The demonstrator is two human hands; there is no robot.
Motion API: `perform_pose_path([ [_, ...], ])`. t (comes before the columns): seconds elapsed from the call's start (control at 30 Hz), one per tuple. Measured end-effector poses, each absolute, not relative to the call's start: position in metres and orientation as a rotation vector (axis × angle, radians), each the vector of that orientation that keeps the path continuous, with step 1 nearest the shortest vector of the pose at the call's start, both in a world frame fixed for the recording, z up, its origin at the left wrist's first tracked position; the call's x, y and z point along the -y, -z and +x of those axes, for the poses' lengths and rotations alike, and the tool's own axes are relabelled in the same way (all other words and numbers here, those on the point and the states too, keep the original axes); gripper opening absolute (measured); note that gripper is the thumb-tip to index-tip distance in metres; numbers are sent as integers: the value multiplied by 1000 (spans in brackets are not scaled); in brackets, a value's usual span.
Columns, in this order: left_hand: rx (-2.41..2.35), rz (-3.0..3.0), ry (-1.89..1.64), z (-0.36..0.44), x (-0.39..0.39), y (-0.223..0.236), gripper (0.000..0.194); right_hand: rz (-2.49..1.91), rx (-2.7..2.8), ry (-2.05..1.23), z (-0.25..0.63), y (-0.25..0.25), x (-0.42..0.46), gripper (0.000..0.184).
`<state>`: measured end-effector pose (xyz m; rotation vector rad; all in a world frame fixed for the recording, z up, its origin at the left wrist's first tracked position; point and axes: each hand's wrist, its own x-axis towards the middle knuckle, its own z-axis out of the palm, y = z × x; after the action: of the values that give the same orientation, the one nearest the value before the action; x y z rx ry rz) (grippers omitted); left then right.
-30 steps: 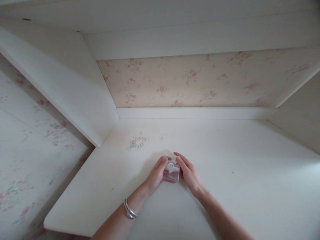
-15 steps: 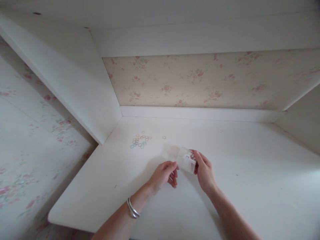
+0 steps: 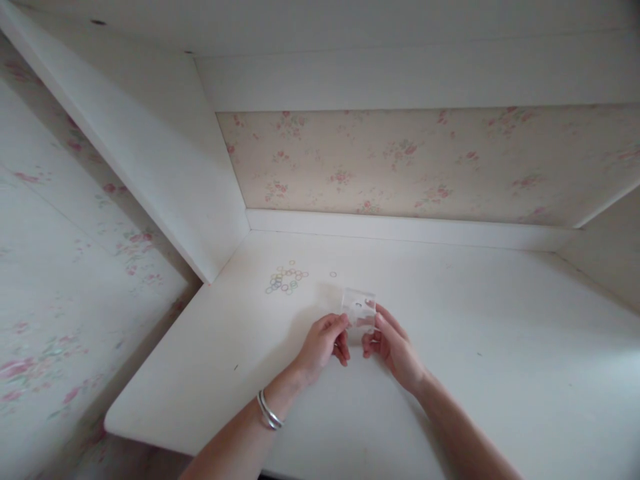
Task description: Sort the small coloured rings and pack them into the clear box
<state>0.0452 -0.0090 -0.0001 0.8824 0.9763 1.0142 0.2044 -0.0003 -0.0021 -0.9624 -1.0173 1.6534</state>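
A small see-through plastic box [image 3: 358, 308] is held up over the white tabletop between both hands. My right hand [image 3: 397, 350] grips its right side, thumb in front and fingers partly behind, showing through the clear wall. My left hand [image 3: 320, 343] pinches the lower left edge with thumb and forefinger, its other fingers curled below. Beyond the box, to the left, lies a loose cluster of small thin coloured rings [image 3: 277, 283], perhaps little rubber bands. One single ring [image 3: 333, 275] lies apart, right of the cluster. What the box holds, if anything, I cannot make out.
The white tabletop [image 3: 500, 393] ends at a rounded front left corner. A white upright panel [image 3: 165, 153] stands at the left and a low ledge [image 3: 400, 227] runs along the back, under flowered wallpaper [image 3: 340, 160]. A short dark scrap [image 3: 236, 367] lies left of my hands.
The box has moved slightly left and been turned more upright. My right hand has shifted left with it, and my left hand now pinches its lower left edge.
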Motion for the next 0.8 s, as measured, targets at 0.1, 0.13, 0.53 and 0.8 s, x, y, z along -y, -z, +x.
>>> perform_pose_path([
  [0.1, -999, 925, -999, 43, 9, 1, 40, -1023, 1154, -1645, 203, 2, 1, 43],
  [0.13, -1006, 931, -986, 43, 9, 1, 40, -1050, 1183, -1622, 203, 2, 1, 41],
  [0.53, -1114, 1019, -1086, 42, 9, -4, 39, -974, 1523, -1645, 205, -9, 8, 41],
  [0.8, -1105, 1097, -978, 43, 12, 0, 42, -1104, 1340, -1470, 210, 5, 2, 39],
])
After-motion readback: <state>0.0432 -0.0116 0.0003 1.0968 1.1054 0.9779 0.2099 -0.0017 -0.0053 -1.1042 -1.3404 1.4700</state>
